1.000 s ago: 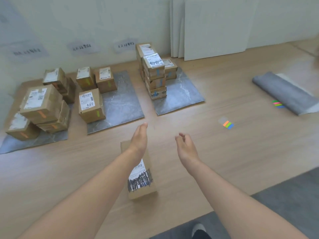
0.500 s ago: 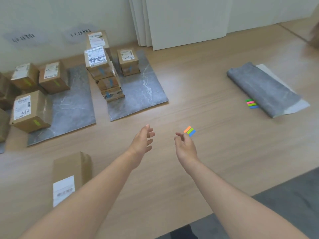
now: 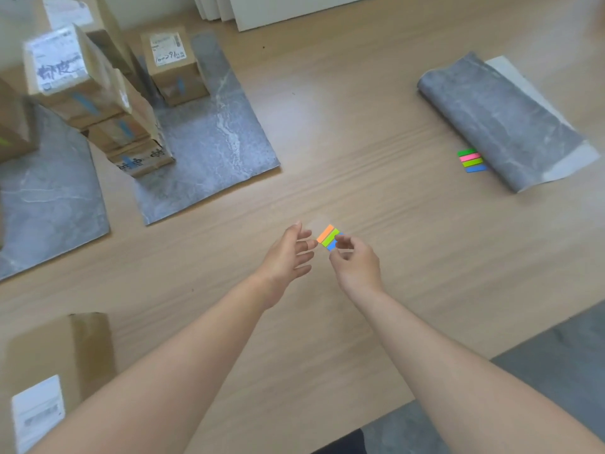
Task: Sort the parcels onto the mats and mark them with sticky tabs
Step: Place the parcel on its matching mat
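Orange-green-blue sticky-tab strip (image 3: pixel 328 237) is now reached: your right hand (image 3: pixel 355 265) curls at its blue end, grip unclear; left hand (image 3: pixel 288 255) spreads wide.

Left hand (image 3: pixel 288 253) and right hand (image 3: pixel 355 260) flank tabs (image 3: pixel 328 236) (tricoloured).

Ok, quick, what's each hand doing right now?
Left hand: open, holding nothing, beside the sticky tabs.
Right hand: fingers curled at the tabs' blue edge; cannot tell if they pinch one.
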`<state>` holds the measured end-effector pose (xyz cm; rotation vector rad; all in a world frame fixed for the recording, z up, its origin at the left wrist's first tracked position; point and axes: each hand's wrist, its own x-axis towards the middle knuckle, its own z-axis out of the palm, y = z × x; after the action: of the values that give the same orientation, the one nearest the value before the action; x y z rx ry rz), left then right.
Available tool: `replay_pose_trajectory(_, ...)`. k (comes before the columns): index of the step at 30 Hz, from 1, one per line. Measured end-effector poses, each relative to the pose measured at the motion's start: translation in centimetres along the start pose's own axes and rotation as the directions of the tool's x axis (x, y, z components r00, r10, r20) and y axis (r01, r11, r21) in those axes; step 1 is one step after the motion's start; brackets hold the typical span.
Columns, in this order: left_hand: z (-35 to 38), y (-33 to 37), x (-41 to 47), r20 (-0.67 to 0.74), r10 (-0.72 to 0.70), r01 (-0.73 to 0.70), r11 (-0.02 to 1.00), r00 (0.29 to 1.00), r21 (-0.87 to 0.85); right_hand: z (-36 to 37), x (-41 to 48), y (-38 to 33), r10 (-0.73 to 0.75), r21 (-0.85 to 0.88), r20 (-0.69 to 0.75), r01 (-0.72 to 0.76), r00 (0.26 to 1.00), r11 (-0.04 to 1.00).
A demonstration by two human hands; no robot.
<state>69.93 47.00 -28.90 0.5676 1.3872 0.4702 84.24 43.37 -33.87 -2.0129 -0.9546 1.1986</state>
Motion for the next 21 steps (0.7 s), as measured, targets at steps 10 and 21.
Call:
replay_pose_trajectory(10,0.6,0.7,3.2,-0.026,-0.026,0.027,0.999,0.999,0.028,1.5,5.2,1.2,-0.108,-0.267,-0.012,0.101,0.994,0.958)
replay_pose_trajectory(21,0.7,1.5,4.3,-0.028,-0.045,0.046,0.999,0.999,0.026,0.6,6.8,-0.8,0.058,-0.350,0.030,-0.044,0.998,0.936)
